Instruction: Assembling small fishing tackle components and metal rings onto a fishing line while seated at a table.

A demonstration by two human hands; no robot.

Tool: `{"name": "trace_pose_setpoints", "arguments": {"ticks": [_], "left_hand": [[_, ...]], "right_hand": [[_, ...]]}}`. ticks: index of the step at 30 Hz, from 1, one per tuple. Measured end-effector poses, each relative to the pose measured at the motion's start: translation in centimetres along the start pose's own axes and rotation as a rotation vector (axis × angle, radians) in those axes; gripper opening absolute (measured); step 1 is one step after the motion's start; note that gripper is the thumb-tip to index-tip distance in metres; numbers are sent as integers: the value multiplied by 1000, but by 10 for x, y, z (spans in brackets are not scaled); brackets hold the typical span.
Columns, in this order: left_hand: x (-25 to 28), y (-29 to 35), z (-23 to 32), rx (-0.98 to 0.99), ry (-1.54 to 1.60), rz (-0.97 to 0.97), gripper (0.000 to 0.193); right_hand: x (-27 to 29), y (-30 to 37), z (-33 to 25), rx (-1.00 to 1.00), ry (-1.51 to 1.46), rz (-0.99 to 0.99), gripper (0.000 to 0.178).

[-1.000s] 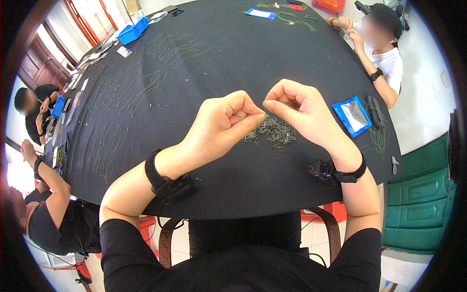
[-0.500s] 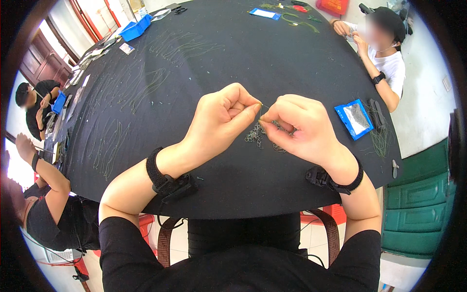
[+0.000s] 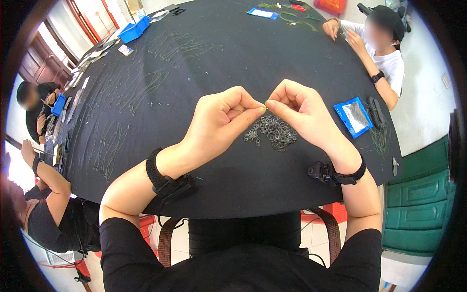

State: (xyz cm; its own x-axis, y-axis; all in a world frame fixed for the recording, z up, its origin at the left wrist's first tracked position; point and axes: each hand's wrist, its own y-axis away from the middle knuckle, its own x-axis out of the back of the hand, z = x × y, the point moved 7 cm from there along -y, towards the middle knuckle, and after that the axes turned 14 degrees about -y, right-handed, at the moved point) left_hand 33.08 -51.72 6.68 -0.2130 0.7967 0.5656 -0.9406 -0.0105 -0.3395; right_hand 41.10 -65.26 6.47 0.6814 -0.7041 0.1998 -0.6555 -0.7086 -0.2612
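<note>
My left hand [image 3: 221,117] is closed in a pinch, thumb against forefinger, above the black-covered table [image 3: 233,180]. Meeting it fingertip to fingertip, my right hand [image 3: 301,109] pinches as well. A tiny yellowish speck shows where the fingertips meet; what they hold is too small to make out. Just below my hands lies a loose pile of small dark metal hook-like pieces [image 3: 275,134], a few of them scattered at its left side.
Thin green lines [image 3: 146,92] lie in loose bundles on the left. On the right are a blue-edged packet [image 3: 354,117], a dark oblong thing [image 3: 376,113] and more thin line [image 3: 382,141]. A blue bin [image 3: 134,30] stands far left. Other people sit around the table.
My right hand has moved up and turned, so its fingertips now meet those of my left hand. The pile beneath shows more fully. A thin strand seen between the hands is no longer visible.
</note>
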Motion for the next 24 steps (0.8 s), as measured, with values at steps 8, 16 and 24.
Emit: {"name": "trace_pose_setpoints", "arguments": {"ticks": [8,16,24], "left_hand": [[5,0,-8,-5,82,102,7],[3,3,8,-5,-67,-8,7],[2,2,6,-29,-6,36,8]], "right_hand": [[-21,11,-12,-9,32,-129,13],[-8,16,-43,370,199,20,6],[2,2,-3,28,-27,40,11]]}}
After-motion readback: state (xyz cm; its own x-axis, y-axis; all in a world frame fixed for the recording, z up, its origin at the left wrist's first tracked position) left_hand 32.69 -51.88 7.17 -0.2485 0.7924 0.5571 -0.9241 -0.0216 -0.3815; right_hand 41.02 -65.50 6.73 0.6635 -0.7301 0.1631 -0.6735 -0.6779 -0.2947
